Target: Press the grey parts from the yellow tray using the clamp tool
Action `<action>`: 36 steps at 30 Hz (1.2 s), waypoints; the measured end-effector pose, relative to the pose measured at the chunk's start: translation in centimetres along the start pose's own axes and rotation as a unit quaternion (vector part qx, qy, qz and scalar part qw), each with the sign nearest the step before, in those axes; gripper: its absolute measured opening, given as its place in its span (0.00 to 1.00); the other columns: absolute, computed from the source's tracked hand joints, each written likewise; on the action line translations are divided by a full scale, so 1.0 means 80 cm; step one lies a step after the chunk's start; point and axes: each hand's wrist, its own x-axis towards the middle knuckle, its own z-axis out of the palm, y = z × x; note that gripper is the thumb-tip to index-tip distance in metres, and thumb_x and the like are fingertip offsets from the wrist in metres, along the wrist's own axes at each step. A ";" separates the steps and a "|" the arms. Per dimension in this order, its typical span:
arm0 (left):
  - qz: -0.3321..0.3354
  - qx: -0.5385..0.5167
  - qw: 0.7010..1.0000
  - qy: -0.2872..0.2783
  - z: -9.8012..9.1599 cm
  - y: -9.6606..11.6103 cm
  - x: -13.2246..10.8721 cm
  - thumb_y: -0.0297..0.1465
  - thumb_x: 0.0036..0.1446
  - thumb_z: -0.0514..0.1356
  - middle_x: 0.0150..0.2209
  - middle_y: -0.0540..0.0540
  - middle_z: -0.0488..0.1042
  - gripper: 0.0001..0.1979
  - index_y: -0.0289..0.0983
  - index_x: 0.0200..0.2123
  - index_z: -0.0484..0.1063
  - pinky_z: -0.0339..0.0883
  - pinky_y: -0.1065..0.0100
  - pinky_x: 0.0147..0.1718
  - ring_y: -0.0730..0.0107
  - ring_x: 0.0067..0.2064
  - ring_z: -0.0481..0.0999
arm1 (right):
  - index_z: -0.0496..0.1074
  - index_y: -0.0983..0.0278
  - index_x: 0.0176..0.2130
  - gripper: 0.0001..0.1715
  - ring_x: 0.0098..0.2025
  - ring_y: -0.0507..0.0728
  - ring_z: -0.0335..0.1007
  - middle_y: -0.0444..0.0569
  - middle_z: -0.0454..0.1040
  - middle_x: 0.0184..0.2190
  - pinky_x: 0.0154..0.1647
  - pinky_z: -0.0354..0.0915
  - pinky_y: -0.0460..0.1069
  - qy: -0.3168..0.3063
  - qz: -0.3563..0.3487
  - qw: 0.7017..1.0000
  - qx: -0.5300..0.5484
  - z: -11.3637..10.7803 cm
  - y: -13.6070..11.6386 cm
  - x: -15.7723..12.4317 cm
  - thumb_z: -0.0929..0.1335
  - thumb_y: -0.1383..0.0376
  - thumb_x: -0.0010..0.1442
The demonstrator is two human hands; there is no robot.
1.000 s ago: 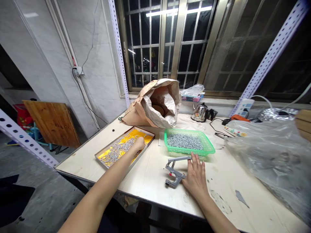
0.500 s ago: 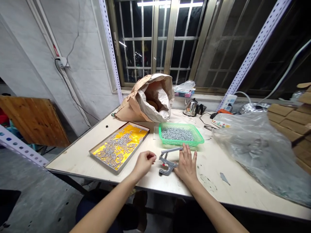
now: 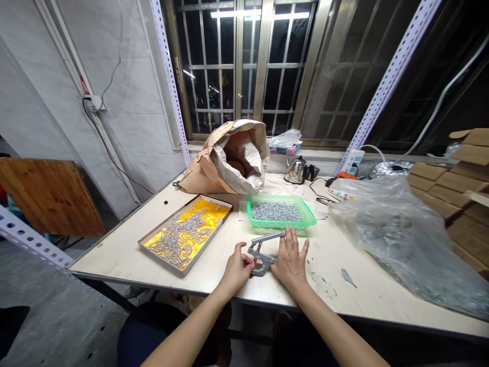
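Observation:
A grey hand press tool [image 3: 262, 252] lies on the pale wooden table [image 3: 214, 255], near the front edge. My right hand [image 3: 291, 259] rests flat on the tool's handle end, fingers stretched out. My left hand [image 3: 237, 266] is at the tool's jaw, fingers pinched on something too small to make out. To the left stands a shallow yellow-lined tray [image 3: 186, 233] strewn with several small metal pins. Just behind the tool sits a green plastic basket [image 3: 280, 213] heaped with similar pins.
A crumpled brown paper sack [image 3: 229, 160] stands at the back by the barred window. A steel kettle [image 3: 295, 171], cables and a power strip lie behind the basket. A large clear plastic bag [image 3: 405, 234] and cardboard boxes [image 3: 454, 193] fill the right side.
My left hand left the yellow tray, came back across the table and now pinches at the tool's jaw. My right hand stayed on the tool. The view shifted slightly.

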 end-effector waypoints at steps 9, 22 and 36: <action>-0.017 0.042 0.998 -0.033 -0.006 0.011 0.004 0.21 0.43 0.60 0.24 0.53 0.72 0.38 0.34 0.60 0.55 0.60 0.71 0.34 0.70 0.30 0.72 | 0.61 0.77 0.55 0.34 0.68 0.64 0.29 0.64 0.41 0.66 0.62 0.26 0.70 0.005 0.005 1.000 0.002 -0.004 -0.003 -0.001 0.62 0.65 0.51; 0.020 0.146 0.988 -0.052 -0.007 0.015 0.002 0.22 0.45 0.58 0.31 0.44 0.78 0.43 0.29 0.65 0.46 0.62 0.67 0.38 0.61 0.36 0.75 | 0.62 0.77 0.54 0.32 0.68 0.64 0.29 0.64 0.40 0.66 0.62 0.24 0.70 0.024 -0.003 1.000 0.001 -0.003 -0.002 -0.002 0.63 0.65 0.51; 0.000 0.068 0.997 -0.044 -0.009 0.015 -0.013 0.22 0.47 0.59 0.29 0.49 0.77 0.44 0.31 0.65 0.41 0.64 0.68 0.39 0.68 0.34 0.76 | 0.63 0.76 0.52 0.29 0.66 0.66 0.38 0.65 0.49 0.64 0.62 0.26 0.70 0.059 -0.030 0.997 0.028 0.003 -0.001 -0.002 0.63 0.67 0.50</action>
